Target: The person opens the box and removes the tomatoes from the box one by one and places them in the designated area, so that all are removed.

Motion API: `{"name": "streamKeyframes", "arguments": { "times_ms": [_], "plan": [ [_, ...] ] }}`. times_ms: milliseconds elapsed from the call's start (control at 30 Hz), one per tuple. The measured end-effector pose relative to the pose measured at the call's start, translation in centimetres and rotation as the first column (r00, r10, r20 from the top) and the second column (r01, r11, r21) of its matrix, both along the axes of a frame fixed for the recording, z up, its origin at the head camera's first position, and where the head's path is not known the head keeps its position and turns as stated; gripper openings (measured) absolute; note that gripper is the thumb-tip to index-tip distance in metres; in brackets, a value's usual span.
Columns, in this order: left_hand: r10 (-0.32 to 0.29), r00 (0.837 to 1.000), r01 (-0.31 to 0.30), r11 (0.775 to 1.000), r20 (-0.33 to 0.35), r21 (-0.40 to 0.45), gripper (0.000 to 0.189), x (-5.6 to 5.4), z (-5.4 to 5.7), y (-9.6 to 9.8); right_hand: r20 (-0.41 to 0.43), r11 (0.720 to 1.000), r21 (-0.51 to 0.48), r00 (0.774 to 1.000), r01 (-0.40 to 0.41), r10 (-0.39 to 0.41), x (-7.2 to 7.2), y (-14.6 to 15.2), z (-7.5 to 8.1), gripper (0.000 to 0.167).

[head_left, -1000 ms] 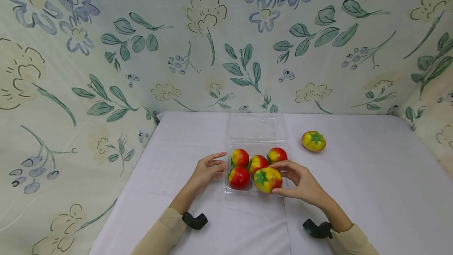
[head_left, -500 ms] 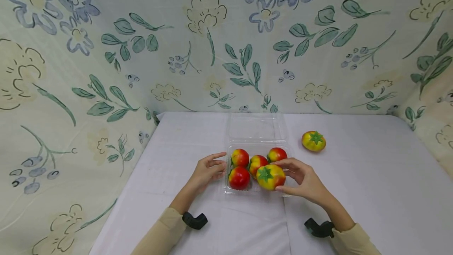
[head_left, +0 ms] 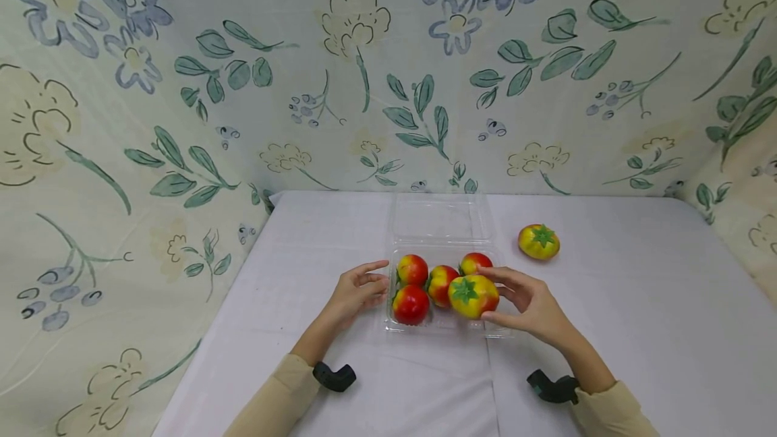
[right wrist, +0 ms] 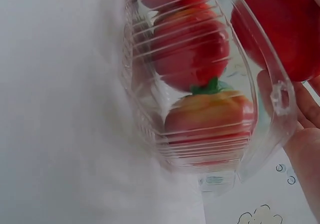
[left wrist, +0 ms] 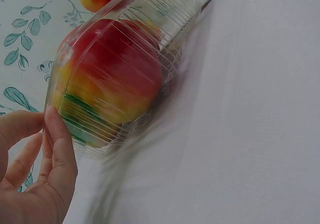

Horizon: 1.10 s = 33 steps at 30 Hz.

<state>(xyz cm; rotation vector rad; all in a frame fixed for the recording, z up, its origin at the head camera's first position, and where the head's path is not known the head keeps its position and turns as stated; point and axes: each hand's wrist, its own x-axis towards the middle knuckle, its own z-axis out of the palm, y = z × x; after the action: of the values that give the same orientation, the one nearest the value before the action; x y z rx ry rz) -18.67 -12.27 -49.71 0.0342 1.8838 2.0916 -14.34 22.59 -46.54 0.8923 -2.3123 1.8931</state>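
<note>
A clear plastic clamshell box (head_left: 425,330) lies with its lid folded back on the table, several red-and-yellow tomatoes inside, one red tomato (head_left: 411,305) at the front left. My left hand (head_left: 358,295) is at the box's left side; in the left wrist view the fingers (left wrist: 61,144) pinch its rim beside a tomato (left wrist: 115,68). Above the box's front right part, my right hand (head_left: 531,305) grips a yellow-red tomato (head_left: 474,297) between thumb and fingers, its green calyx facing left. From the right wrist, this tomato (right wrist: 280,28) appears raised beyond the box wall (right wrist: 205,134).
Another yellow-red tomato (head_left: 539,242) lies on the white tablecloth (head_left: 631,302), right of the box. The transparent lid (head_left: 440,218) extends toward the back edge. A floral curtain (head_left: 388,73) hangs behind the table. Black wrist mounts (head_left: 334,377) sit at both cuffs.
My right hand has moved the gripped tomato a little to the right and away from me, over the box. The left hand stays at the box's left side.
</note>
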Motion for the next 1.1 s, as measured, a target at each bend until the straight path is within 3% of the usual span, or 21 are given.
{"name": "streamKeyframes", "arguments": {
  "times_ms": [1100],
  "plan": [
    [0.001,1.000,-0.001,1.000,-0.011,-0.012,0.046,0.0,-0.1,0.0,-0.009,0.978,0.012,0.978,0.208,-0.207,-0.3,3.5,0.2,0.060]
  ]
}}
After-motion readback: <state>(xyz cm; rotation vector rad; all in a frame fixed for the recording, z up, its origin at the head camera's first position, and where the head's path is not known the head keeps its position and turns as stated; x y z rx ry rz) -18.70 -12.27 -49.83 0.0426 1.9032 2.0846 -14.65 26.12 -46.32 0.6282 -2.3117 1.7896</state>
